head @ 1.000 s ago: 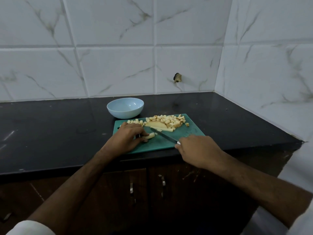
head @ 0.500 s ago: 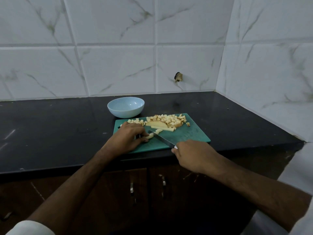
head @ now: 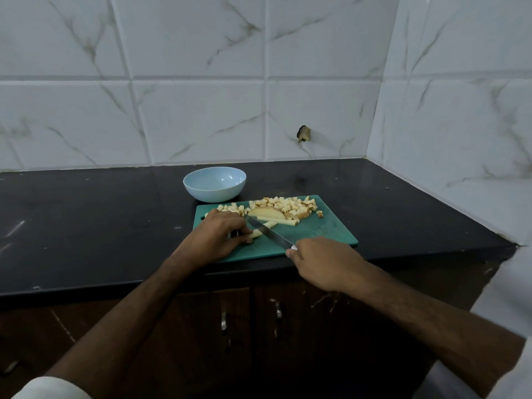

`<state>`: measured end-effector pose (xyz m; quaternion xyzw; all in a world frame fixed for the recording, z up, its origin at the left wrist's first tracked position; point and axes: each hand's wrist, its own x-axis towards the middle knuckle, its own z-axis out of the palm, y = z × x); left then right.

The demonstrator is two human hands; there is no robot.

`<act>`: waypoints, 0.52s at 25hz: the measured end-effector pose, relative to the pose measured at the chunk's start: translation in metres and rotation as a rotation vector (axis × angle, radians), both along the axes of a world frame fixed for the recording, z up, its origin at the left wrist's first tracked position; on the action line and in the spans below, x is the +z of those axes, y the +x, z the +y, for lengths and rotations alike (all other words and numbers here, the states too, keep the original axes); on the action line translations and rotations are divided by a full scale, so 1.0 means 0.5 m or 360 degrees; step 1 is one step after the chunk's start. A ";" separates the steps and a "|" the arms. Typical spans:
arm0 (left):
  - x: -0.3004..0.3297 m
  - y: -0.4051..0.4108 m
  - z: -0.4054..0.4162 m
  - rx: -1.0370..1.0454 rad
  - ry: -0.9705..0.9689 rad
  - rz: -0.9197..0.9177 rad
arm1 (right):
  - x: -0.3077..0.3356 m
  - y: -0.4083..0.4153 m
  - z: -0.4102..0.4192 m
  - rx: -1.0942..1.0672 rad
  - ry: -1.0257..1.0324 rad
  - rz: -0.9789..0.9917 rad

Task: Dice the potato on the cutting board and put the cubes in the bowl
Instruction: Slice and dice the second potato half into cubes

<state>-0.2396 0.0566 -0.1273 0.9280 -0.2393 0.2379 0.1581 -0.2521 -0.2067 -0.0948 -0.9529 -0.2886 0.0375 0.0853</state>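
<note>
Potato strips [head: 260, 229] lie on the green cutting board [head: 322, 233], near its left-middle — pale, laid roughly side by side, partly under the fingers of the left hand [head: 220, 236]. Left hand is curled down over the strips, fingertips pinning them to the board, thumb tucked at the near side. The knife [head: 269, 235] crosses the strips at a slant, tip toward the far left, blade running back to the right hand [head: 322, 262]. Right hand is closed round the handle; only a small white bit of handle shows at the thumb.

Behind the strips, a larger uncut potato slice [head: 266, 213] lies flat, with another long strip just in front of it. A heap of diced cubes [head: 290, 207] spreads along the far edge of the board, a smaller scatter reaching left behind the left hand; one cube sits apart at the right end.

Light blue bowl [head: 214, 184] stands on the black table [head: 100, 223], just beyond the board's far left corner — upright, no cubes visible inside.

White marble-pattern tiles [head: 201, 119] cover the wall behind and to the right; a small dark chipped hole [head: 304, 133] shows in the back wall. Dark wooden cabinet doors [head: 250, 326] with metal handles sit below the table edge. White sleeves at both lower corners.
</note>
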 end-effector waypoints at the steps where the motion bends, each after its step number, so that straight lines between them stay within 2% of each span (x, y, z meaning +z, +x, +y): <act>1: 0.001 0.001 -0.001 0.0000 0.0003 -0.0006 | -0.008 -0.001 0.002 -0.0006 0.0021 0.0044; 3: 0.000 0.002 0.000 -0.0005 -0.0001 -0.0007 | -0.018 -0.003 0.005 -0.0006 0.0028 0.0048; 9: 0.004 0.000 -0.004 -0.0006 -0.0035 -0.0002 | -0.010 -0.009 0.004 0.0082 -0.0222 -0.0376; 13: 0.003 -0.002 -0.003 -0.0026 -0.0069 0.0002 | 0.021 0.000 0.000 -0.0024 -0.0016 -0.0197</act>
